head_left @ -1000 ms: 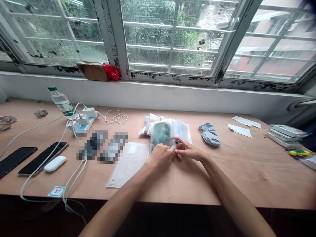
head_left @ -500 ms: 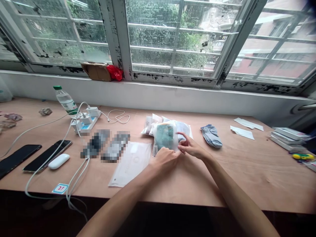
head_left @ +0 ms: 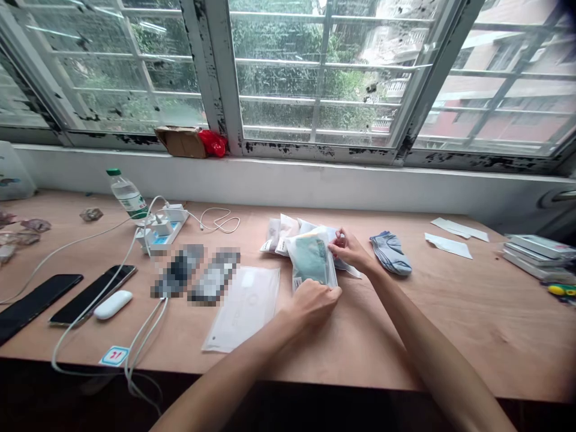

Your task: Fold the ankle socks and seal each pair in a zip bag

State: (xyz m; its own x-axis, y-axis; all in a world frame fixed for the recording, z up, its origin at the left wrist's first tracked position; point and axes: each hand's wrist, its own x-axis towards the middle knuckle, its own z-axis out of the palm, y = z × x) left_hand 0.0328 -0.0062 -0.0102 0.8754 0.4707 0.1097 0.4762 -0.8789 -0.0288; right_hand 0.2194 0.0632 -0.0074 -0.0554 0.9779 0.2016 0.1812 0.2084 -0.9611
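Observation:
A frosted plastic bag (head_left: 310,257) with something green folded inside is held tilted over the table. My left hand (head_left: 314,300) is closed on its near lower edge. At the bag's right side, my right hand (head_left: 353,249) pinches the edge with its fingertips. Several more packed plastic bags (head_left: 288,228) lie just behind, partly covered by the held one. A flat, translucent bag (head_left: 245,309) rests on the table to the left of my hands. To the right lies a folded pair of grey-blue socks (head_left: 390,253).
Phones (head_left: 92,294), a white earbud case (head_left: 113,304), cables and a power strip (head_left: 168,231) occupy the left side beside a water bottle (head_left: 128,193). White paper strips (head_left: 450,246) and stacked boxes (head_left: 535,255) lie right. The window wall bounds the far side.
My right hand has gone from the bag's lower right corner, index finger extended, to a pinch higher on its right edge. My left hand keeps its hold. The view has tilted slightly upward.

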